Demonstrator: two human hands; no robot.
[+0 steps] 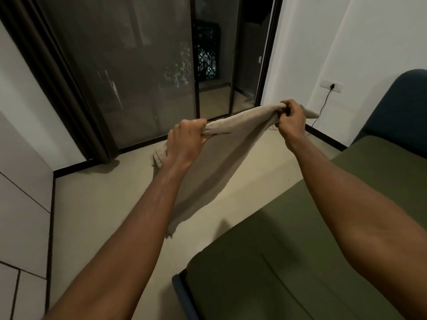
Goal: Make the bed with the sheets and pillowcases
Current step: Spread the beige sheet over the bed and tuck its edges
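A beige pillowcase (221,158) hangs in the air in front of me, bunched along its top edge and drooping toward the floor. My left hand (184,140) grips the left end of that edge. My right hand (291,120) grips the right end, a little higher and farther away. The cloth's lower corner dangles near my left forearm. The bed (312,239) lies at the lower right, covered by an olive green sheet, with a dark blue headboard (402,112) at its far end.
A sliding glass door (143,77) with a dark curtain (62,88) at its left fills the far wall. A wall socket (332,85) with a black cable sits beside the headboard. White cabinet fronts (20,192) line the left. Beige floor (104,204) lies between cabinets and bed.
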